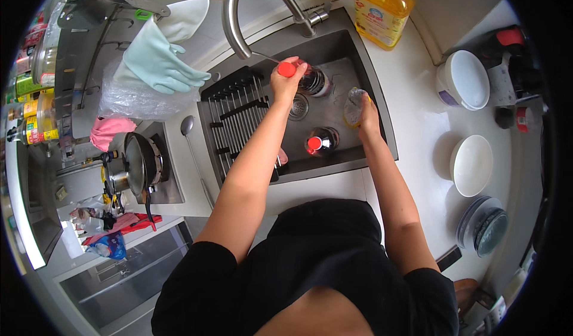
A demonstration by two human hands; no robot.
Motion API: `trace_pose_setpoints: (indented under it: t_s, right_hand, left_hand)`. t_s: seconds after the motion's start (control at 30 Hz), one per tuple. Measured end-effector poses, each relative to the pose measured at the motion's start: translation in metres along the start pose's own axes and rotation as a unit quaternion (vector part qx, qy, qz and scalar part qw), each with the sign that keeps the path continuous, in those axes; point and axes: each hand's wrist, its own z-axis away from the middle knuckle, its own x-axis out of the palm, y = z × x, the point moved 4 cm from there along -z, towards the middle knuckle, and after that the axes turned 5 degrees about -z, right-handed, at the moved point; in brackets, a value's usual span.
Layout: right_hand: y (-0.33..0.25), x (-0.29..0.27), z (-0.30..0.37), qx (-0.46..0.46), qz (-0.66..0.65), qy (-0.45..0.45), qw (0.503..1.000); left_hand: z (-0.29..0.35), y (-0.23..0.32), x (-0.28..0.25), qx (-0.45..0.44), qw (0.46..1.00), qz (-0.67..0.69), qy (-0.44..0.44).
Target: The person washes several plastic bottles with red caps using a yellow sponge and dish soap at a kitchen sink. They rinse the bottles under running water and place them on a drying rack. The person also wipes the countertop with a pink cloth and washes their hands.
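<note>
In the sink (343, 73), my left hand (288, 82) is closed around the upper part of a bottle with a red cap (286, 69) and dark contents (315, 84). It tilts, its cap toward the tap. My right hand (369, 120) grips a pale, crinkled pad with a yellowish edge (354, 106) by the sink's right wall; its exact kind is unclear. Between my forearms, a second dark bottle with a red cap (323, 140) stands on the sink floor, touched by neither hand.
A black-and-steel drying rack (239, 121) covers the sink's left side, beneath the curved tap (231, 22). A yellow detergent bottle (384, 13) stands behind. To the right are a white tub (465, 79), bowl (471, 166) and stacked plates (480, 222). Rubber gloves (158, 55) hang left.
</note>
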Motion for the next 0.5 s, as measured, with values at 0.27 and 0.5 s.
trace_pose_setpoints:
  t_s: [0.27,0.5]
  right_hand:
    - [-0.005,-0.013,0.024,0.034,-0.014,-0.054,0.998]
    - [-0.009,0.012,0.04,0.049,-0.041,-0.093,0.994]
  left_hand:
    - [-0.024,-0.021,-0.008,-0.051,0.982,-0.081,-0.16]
    - [-0.021,0.003,-0.002,-0.192,0.955,-0.077,-0.212]
